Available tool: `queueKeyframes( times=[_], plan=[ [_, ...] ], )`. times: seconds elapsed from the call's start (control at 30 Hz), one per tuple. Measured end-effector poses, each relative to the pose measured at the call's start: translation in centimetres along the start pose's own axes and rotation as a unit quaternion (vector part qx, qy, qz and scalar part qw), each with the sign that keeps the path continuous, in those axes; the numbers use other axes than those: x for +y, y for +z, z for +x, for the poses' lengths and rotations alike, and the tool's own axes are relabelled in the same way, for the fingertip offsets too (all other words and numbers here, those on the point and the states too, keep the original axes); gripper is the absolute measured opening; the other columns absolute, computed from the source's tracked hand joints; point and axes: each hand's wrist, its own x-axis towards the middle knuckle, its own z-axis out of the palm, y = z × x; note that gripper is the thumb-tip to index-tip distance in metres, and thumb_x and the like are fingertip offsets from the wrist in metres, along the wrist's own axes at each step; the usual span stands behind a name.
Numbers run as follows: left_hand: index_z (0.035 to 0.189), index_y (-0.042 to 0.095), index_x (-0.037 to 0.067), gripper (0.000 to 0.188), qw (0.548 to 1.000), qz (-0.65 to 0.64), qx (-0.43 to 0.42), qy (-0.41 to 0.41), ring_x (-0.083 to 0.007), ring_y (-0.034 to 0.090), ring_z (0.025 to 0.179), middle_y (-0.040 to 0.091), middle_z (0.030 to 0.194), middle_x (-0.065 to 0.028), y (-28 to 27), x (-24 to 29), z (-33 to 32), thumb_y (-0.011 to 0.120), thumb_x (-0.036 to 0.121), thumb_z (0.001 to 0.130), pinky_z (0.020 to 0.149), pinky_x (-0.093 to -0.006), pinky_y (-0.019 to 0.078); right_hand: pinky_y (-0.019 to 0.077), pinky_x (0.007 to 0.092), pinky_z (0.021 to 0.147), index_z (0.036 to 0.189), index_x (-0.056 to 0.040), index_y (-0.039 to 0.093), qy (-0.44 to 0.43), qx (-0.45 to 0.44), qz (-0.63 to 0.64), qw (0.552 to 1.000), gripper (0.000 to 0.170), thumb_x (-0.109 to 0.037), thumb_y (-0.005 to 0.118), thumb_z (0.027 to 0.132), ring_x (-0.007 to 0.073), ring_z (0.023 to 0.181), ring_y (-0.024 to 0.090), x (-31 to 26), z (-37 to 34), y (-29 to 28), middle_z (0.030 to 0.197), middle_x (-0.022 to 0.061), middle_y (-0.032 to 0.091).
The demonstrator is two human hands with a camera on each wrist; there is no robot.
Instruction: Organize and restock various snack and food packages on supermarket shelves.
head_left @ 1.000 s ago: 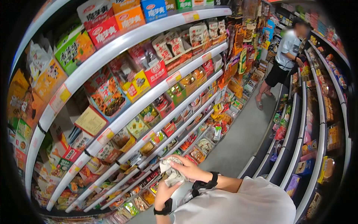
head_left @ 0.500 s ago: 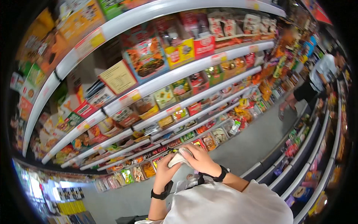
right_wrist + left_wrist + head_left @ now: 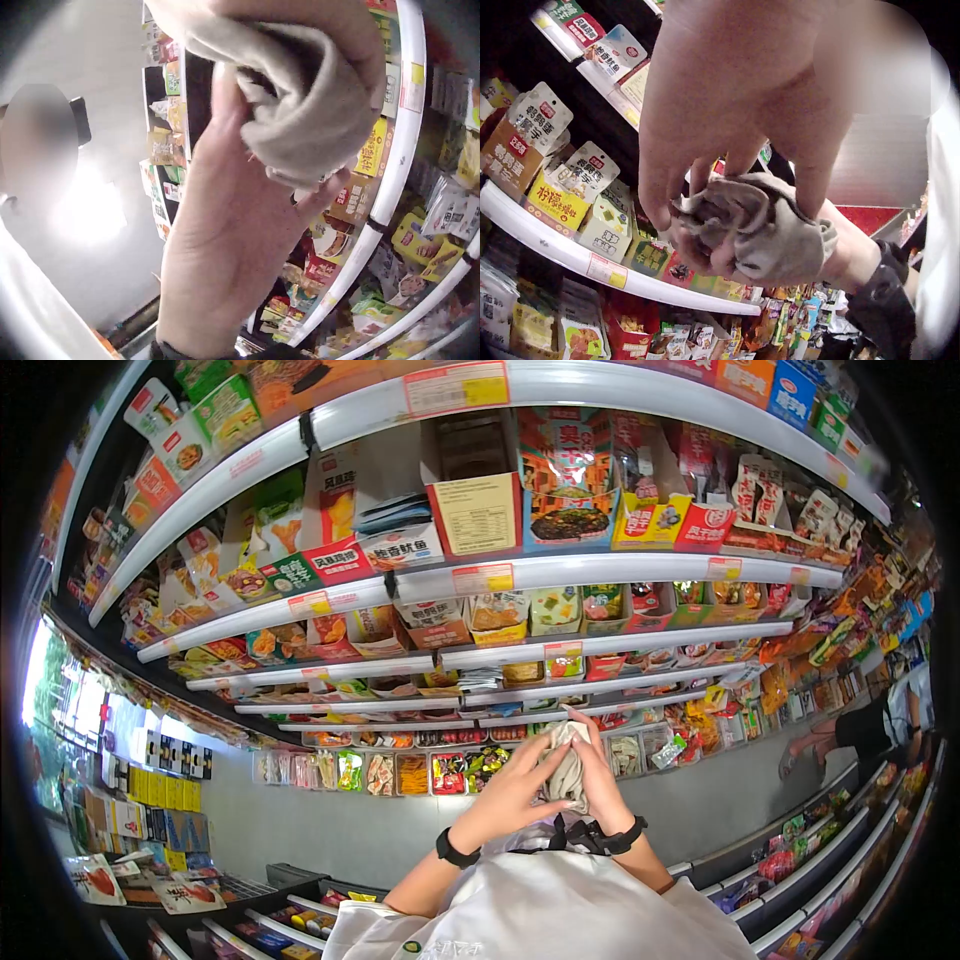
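Note:
A bundled grey-beige cloth (image 3: 566,768) is held between both hands in front of the chest. My left hand (image 3: 512,788) grips it from the left, and in the left wrist view its fingers reach down around the folds. My right hand (image 3: 600,780) holds the other side, with fingers pointing up along the bundle. The right wrist view has the cloth (image 3: 307,112) close up, rolled into thick folds, with the left thumb pressed into it. Part of the right hand lies hidden behind the bundle in the left wrist view.
Tall snack shelves (image 3: 640,575) full of boxes and packets curve across the front. Low bins (image 3: 410,772) line their foot along the grey floor (image 3: 330,815). More shelving (image 3: 830,860) stands behind at right. Another person (image 3: 850,735) stands in the aisle at far right.
The head view has swung left, so the shelves now face me squarely and the other person has slid to the right edge. Both hands keep hold of the cloth, now more upright.

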Motion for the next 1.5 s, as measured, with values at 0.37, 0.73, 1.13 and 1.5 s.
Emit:
queueKeyframes(
  times=[0.37, 0.73, 1.13, 1.5],
  plan=[
    [0.116, 0.050, 0.000, 0.045, 0.991, -0.036, 0.113, -0.059, -0.0348, 0.050, 0.105, 0.054, 0.112, -0.0177, -0.5, -2.2, 1.3, 0.064, 0.015, 0.076, 0.088, -0.0384, 0.0417, 0.0290, 0.0286, 0.101, 0.139, -0.0072, 0.026, 0.016, -0.147, 0.037, 0.988, 0.052, -0.019, 0.045, 0.092, 0.0161, 0.123, 0.035, -0.3, 1.3, 0.0, 0.134, 0.0067, 0.036],
    [0.125, 0.042, 0.005, 0.049, 0.949, -0.231, 0.150, -0.153, -0.0268, 0.055, 0.105, 0.057, 0.111, -0.0174, -1.0, -4.2, 1.5, 0.060, 0.010, 0.080, 0.088, -0.0340, 0.0421, 0.0351, 0.0301, 0.097, 0.137, -0.0047, 0.027, -0.007, -0.202, -0.090, 0.975, 0.073, -0.007, 0.068, 0.076, 0.0156, 0.114, 0.044, 0.2, 4.7, -0.3, 0.124, 0.0066, 0.045],
    [0.117, 0.052, 0.008, 0.047, 0.977, 0.036, 0.209, -0.015, -0.0348, 0.043, 0.118, 0.044, 0.128, -0.0171, -8.2, -1.8, 3.6, 0.062, 0.009, 0.071, 0.099, -0.0427, 0.0337, 0.0388, 0.0302, 0.096, 0.134, -0.0020, 0.030, -0.065, -0.204, -0.137, 0.967, 0.075, 0.005, 0.070, 0.071, 0.0170, 0.112, 0.047, -1.9, 5.8, -0.5, 0.122, 0.0080, 0.046],
    [0.108, 0.057, 0.005, 0.038, 0.877, 0.385, 0.249, 0.144, -0.0326, 0.052, 0.105, 0.057, 0.112, -0.0151, -25.8, -3.7, 13.2, 0.067, 0.021, 0.075, 0.089, -0.0377, 0.0417, 0.0388, 0.0296, 0.095, 0.134, -0.0034, 0.033, -0.071, -0.201, -0.138, 0.967, 0.072, 0.003, 0.069, 0.072, 0.0168, 0.111, 0.048, -1.7, 5.3, -0.9, 0.124, 0.0089, 0.047]
  ],
)
